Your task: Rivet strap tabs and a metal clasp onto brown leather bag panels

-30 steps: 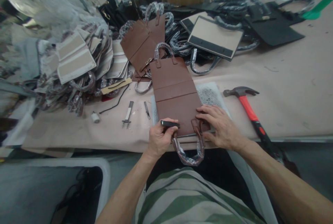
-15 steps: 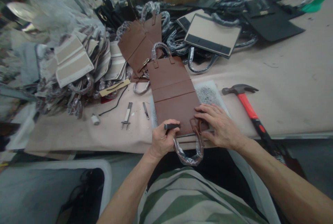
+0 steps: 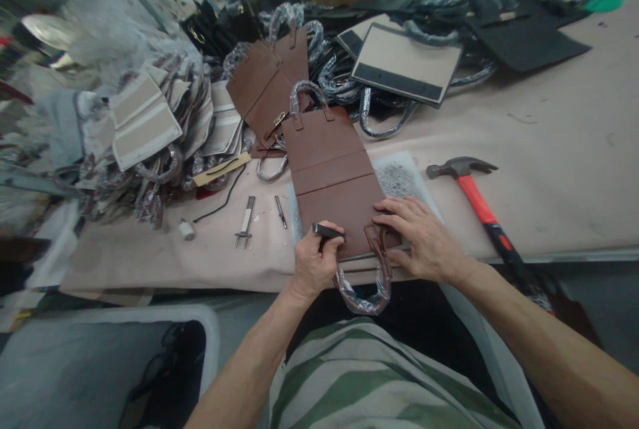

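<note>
A brown leather bag panel [image 3: 329, 169] lies flat before me, with a plastic-wrapped handle at its far and near ends. Under it is a pale board [image 3: 412, 166] with a worn, speckled patch. My left hand [image 3: 316, 257] is closed around a short dark metal punch-like tool [image 3: 327, 232], tilted over the panel's near left corner. My right hand [image 3: 424, 236] rests with fingers spread on the near right corner, beside the base of the near handle [image 3: 364, 299]. That handle hangs over the table edge. A claw hammer [image 3: 482, 206] with a red and black grip lies to the right.
Left of the panel lie a two-pronged metal tool [image 3: 245, 221], a slim metal rod [image 3: 280, 211] and a small white object on a cord [image 3: 186, 229]. Stacked bag pieces [image 3: 144, 120] crowd the left; black panels [image 3: 524, 36] cover the back. A white-rimmed bin [image 3: 212, 342] stands below left.
The dark tool in my left hand has tipped, its outer end now higher, and the hand has shifted slightly right. My right hand stays on the panel. The view has shifted slightly.
</note>
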The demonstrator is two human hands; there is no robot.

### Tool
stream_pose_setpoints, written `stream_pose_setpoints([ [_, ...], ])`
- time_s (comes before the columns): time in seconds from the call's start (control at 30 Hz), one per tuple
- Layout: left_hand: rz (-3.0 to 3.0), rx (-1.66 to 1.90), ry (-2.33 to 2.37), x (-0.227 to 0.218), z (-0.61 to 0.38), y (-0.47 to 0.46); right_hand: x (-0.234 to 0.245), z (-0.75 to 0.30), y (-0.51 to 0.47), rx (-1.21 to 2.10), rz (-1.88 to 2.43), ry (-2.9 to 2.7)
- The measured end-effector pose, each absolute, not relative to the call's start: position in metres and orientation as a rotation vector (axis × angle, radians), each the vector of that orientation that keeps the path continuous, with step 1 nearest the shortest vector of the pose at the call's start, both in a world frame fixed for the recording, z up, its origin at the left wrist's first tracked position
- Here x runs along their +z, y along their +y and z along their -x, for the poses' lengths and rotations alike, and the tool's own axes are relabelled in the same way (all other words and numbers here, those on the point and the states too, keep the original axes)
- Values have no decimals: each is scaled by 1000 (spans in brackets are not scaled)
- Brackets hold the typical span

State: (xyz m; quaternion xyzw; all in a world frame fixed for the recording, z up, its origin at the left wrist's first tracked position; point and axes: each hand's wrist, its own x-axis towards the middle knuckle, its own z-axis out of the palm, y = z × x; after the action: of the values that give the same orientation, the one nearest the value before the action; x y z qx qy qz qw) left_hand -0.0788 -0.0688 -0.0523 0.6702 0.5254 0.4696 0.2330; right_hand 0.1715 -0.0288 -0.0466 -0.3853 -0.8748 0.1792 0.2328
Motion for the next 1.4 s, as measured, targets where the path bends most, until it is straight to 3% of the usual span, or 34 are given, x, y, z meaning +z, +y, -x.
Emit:
stream_pose_setpoints([
  [1.4,-1931,1267,1408,-57,84,-68,-48,-172,-29,488,1034,-2375],
])
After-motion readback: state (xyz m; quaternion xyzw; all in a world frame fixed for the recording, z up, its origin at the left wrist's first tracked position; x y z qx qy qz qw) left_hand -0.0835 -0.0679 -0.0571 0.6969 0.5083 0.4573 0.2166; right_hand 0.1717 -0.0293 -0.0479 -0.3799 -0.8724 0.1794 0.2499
